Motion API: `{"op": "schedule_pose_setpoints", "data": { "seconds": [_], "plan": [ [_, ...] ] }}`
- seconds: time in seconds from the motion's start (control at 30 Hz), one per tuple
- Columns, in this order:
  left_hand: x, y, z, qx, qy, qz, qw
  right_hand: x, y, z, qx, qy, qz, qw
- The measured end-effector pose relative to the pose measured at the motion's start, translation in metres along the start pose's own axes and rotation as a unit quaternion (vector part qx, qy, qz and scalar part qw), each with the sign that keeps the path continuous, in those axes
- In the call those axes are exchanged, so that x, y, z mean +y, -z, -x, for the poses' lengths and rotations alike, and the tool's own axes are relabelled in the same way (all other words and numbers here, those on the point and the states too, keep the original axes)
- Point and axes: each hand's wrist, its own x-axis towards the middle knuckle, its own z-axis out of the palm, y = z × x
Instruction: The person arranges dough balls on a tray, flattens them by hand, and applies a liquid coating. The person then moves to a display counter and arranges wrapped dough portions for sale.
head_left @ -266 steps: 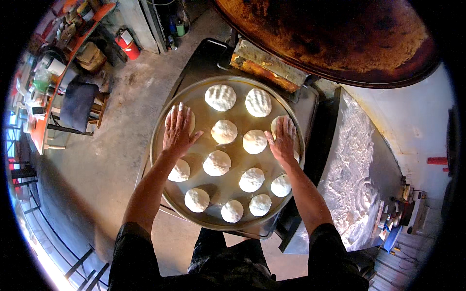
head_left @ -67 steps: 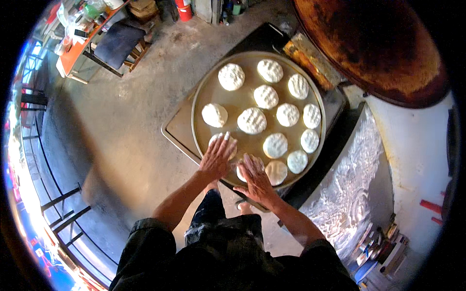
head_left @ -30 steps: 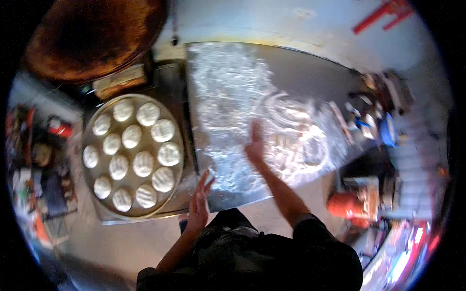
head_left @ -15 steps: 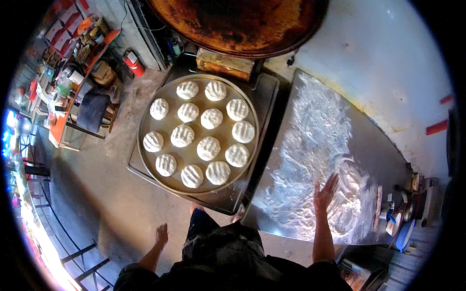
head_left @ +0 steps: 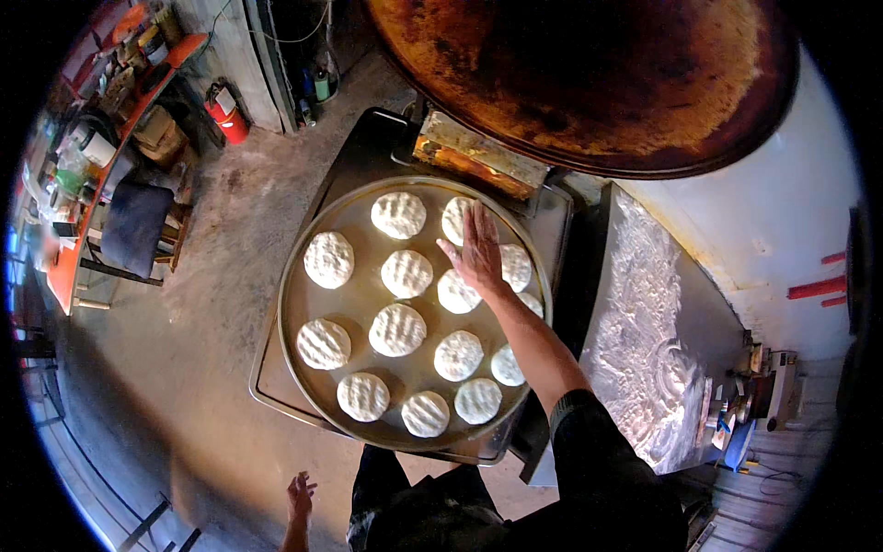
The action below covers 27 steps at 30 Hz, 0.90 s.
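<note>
A big round metal tray (head_left: 349, 313) sits on a dark square plate (head_left: 280, 386) and holds several pale, floury dough rounds (head_left: 397, 329), most with finger-like dents on top. My right hand (head_left: 475, 247) lies palm down over a round at the tray's upper right (head_left: 453, 213), fingers extended, partly hiding it. My left hand (head_left: 301, 492) hangs below and left of the tray, fingers loosely bent and apart, nothing in it.
A large rusty round pan (head_left: 589, 74) overhangs the back. A steel table (head_left: 704, 322) spread with flour (head_left: 635, 368) stands right, near a pale wall. At left are a cluttered orange desk (head_left: 64, 276), a padded chair (head_left: 133, 230) and a red extinguisher (head_left: 227, 120).
My right hand has moved from above the floured table onto a round at the tray's upper right. My left hand remains low at the left. The view has shifted slightly.
</note>
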Motion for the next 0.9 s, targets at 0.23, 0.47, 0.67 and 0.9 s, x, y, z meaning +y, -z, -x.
{"op": "schedule_pose_setpoints", "data": {
  "seconds": [0.23,0.47,0.67,0.9],
  "plan": [
    [-0.019,0.026,-0.002,0.021,0.076,-0.014,0.997,0.004,-0.035,-0.03,-0.007,0.031,0.057,0.998],
    [-0.022,0.025,-0.012,0.0,0.072,-0.029,0.997,-0.07,-0.031,-0.061,-0.047,0.165,-0.01,0.985],
    [-0.01,0.027,-0.02,0.018,0.043,0.013,0.999,-0.101,-0.05,-0.071,-0.026,0.193,0.012,0.981],
    [-0.068,0.044,-0.038,0.013,0.026,0.028,0.999,-0.101,-0.019,-0.051,0.026,0.139,-0.064,0.988]
  ]
}}
